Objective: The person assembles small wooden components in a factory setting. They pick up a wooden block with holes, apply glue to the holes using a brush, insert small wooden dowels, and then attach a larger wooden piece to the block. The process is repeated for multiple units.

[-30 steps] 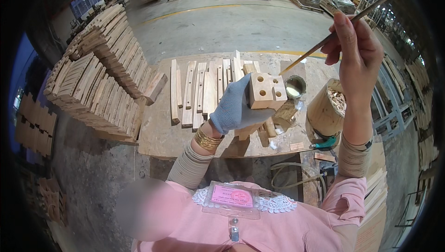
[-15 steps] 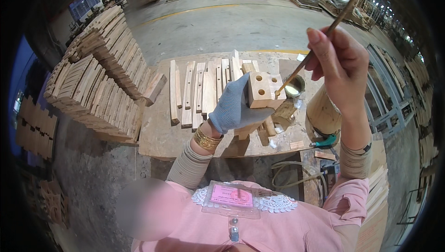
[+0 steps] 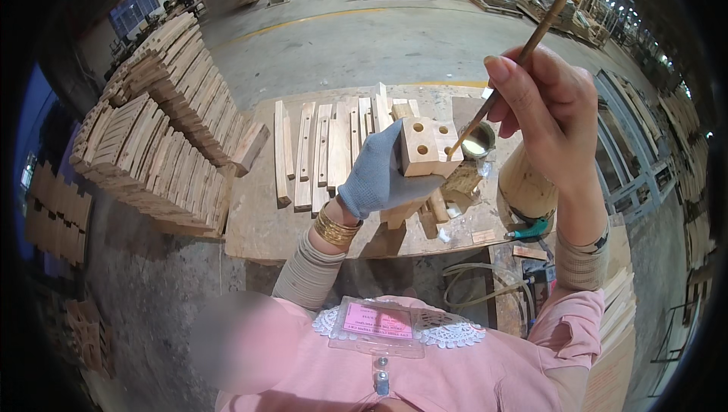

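Observation:
My left hand [image 3: 373,177], in a blue-grey knit glove, is closed round a pale wooden block [image 3: 422,137] with several round holes in its upper face. My bare right hand [image 3: 547,101] pinches a thin brown stick [image 3: 518,61] held at a slant. The stick's lower tip is at the block's near right hole; how deep it goes I cannot tell. Just behind the block stands a small open pot [image 3: 478,141] with pale contents. Part of a wooden piece [image 3: 394,215] shows below the block.
Several drilled wooden strips [image 3: 324,147] lie across the worktable [image 3: 254,226]. Tall stacks of wooden pieces [image 3: 171,166] rise on the left. Right of the pot are a wooden cylinder [image 3: 523,184] and a green-handled tool [image 3: 537,228]. A hose [image 3: 455,283] hangs below the table edge.
The stick's tip has shifted slightly down and left, into or against the near right hole. My right hand has moved a little left; my left hand keeps its grip on the block.

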Demonstrator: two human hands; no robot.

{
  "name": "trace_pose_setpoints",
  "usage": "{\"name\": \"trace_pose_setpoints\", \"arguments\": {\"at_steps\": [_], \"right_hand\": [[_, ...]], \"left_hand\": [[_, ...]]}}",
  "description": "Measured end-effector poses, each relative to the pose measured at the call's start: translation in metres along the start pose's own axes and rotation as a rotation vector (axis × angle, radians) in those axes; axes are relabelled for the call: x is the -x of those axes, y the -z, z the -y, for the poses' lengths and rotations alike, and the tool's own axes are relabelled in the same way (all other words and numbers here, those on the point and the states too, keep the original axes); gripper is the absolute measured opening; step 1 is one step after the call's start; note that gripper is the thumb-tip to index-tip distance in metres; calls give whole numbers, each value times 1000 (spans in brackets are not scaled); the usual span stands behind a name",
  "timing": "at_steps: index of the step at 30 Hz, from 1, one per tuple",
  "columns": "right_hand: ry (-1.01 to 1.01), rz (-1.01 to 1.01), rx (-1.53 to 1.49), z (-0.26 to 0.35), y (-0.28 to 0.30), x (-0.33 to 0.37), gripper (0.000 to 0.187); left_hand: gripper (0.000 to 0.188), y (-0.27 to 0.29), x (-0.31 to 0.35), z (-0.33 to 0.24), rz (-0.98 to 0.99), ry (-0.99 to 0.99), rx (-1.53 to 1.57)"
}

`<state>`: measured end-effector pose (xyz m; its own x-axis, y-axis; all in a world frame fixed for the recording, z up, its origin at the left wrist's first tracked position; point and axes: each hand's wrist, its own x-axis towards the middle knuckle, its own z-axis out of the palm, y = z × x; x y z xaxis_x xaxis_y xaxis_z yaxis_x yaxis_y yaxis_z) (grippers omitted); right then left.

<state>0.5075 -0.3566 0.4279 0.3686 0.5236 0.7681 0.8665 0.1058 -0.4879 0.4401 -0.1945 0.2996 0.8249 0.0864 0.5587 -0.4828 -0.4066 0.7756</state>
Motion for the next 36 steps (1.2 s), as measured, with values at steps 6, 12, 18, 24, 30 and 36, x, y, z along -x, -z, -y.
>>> {"name": "trace_pose_setpoints", "arguments": {"at_steps": [6, 12, 18, 24, 30, 36], "right_hand": [[-36, -237, -76, -6, 16, -4, 23], [-271, -316, 136, -117, 55, 7, 29], [-552, -146, 561, -242, 21, 52, 35], [-771, -13, 687, -287, -1, 71, 39], [-777, -80, 535, -306, 37, 82, 47], [-1120, 153, 1032, -347, 143, 132, 24]], "left_hand": [[51, -2, 0, 8, -46, -13, 48], [55, -1, 1, 2, -18, 120, 32], [51, 0, -4, 8, -6, 116, -37], [45, -8, -10, 10, -49, 236, 144], [40, -5, -14, 19, -123, 206, -17], [36, -2, -19, 19, -119, 232, -4]]}}
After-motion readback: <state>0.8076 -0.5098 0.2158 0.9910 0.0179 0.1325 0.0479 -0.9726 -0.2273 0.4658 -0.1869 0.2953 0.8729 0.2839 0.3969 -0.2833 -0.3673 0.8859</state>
